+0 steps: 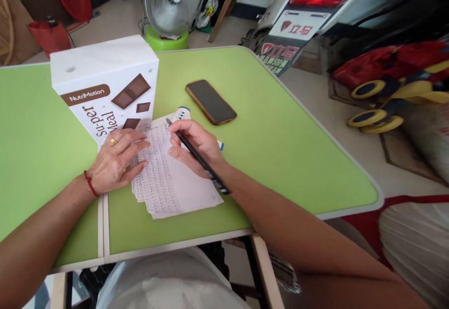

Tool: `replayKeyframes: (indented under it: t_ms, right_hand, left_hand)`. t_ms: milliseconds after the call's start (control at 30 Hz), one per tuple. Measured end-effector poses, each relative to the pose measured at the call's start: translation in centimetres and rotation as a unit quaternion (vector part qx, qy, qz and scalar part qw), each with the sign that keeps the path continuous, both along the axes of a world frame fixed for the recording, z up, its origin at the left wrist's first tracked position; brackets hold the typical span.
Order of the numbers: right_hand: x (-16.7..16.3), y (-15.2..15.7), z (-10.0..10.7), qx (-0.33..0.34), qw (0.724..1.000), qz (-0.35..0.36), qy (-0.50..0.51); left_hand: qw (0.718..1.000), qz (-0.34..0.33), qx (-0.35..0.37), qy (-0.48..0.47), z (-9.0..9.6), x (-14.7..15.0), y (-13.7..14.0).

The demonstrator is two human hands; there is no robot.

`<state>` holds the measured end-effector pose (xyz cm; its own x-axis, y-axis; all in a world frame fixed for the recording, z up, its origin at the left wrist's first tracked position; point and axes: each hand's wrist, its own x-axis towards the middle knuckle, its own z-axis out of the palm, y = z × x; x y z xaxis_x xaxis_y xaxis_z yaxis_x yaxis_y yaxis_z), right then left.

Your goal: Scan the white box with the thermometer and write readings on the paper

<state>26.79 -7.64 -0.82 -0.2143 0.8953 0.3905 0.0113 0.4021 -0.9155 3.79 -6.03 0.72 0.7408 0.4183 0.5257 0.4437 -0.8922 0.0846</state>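
Several sheets of paper (187, 182) lie stacked on the green table, their left part covered in rows of small handwriting. My right hand (199, 147) holds a black pen (196, 154) over the sheets, its tip up and to the left, near the top of the page. My left hand (117, 159) rests at the left edge of the paper, fingers apart, in front of the white box. A ring and a red cord bracelet (90, 183) show on it. Under the top of the sheets a white item with blue edges (184, 112) sticks out, partly hidden.
The white NutriMotion box (105, 79) stands upright behind my left hand. A smartphone (211, 101) lies beyond my right hand. Past the green table (280, 159) are a fan (175, 0), a scooter's rear (298, 18) and a red bag (386, 65). A seam crosses the table at left.
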Motion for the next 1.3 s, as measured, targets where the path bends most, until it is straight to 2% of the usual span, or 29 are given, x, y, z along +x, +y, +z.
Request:
replayKeyframes:
  t_ms: [100, 233, 500, 767, 1300]
  right_hand:
    - [-0.5, 0.0, -0.5, -0.039, 0.999, -0.029, 0.014]
    - [-0.9, 0.5, -1.1, -0.102, 0.993, -0.06, -0.021]
    - [-1.4, 0.5, -1.7, -0.084, 0.979, -0.152, -0.104]
    - [-1.2, 0.6, -1.5, -0.076, 0.973, -0.147, -0.159]
    - [-1.5, 0.5, -0.9, -0.122, 0.971, -0.154, -0.135]
  left_hand:
    - [0.996, -0.026, -0.066, 0.046, -0.6, -0.1, 0.3]
    - [0.993, -0.031, -0.096, 0.055, -1.1, -0.4, 0.5]
    - [0.992, -0.029, -0.107, 0.06, -1.4, -0.2, 0.4]
    - [0.991, -0.023, -0.115, 0.062, -1.4, 0.0, 0.5]
    - [0.991, -0.026, -0.119, 0.062, -1.3, 0.1, 0.4]
